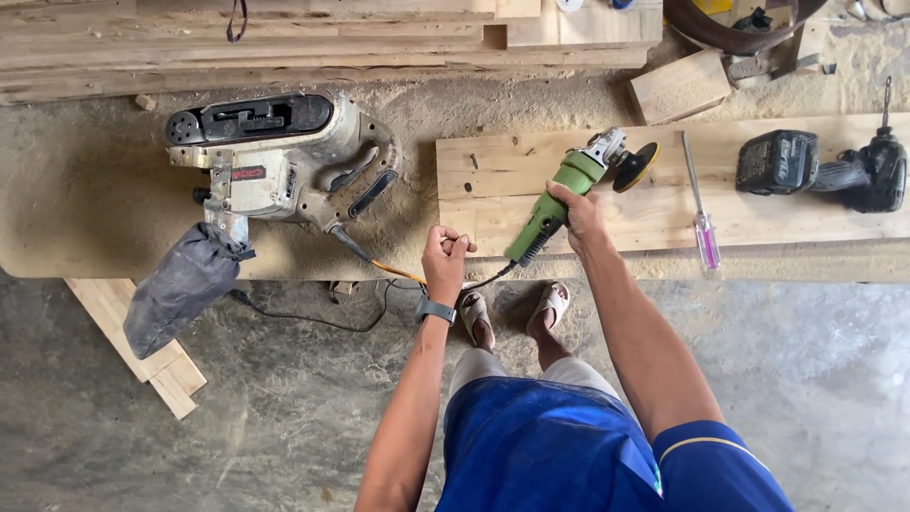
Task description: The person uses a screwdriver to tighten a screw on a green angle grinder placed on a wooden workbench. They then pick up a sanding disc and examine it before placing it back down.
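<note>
Green grinder (555, 204) lies on plank (664, 204), right hand (580, 213) with grip wrapped round its body; left hand (445, 254) closed, pinching cord (398, 272). Disc off wood, plank looks unworked; grinding seemingly not begun. Belt sander (270, 156) idle on desk (76, 218).

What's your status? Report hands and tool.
Right hand gripping green angle grinder on plank. Left hand fisted on its cord. Belt sander left, screwdriver right.

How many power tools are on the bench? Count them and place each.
3. A white belt sander with grey dust bag lies at left; a green angle grinder sits mid-bench under the right hand; a black cordless drill lies far right. Others may be out of frame.
</note>
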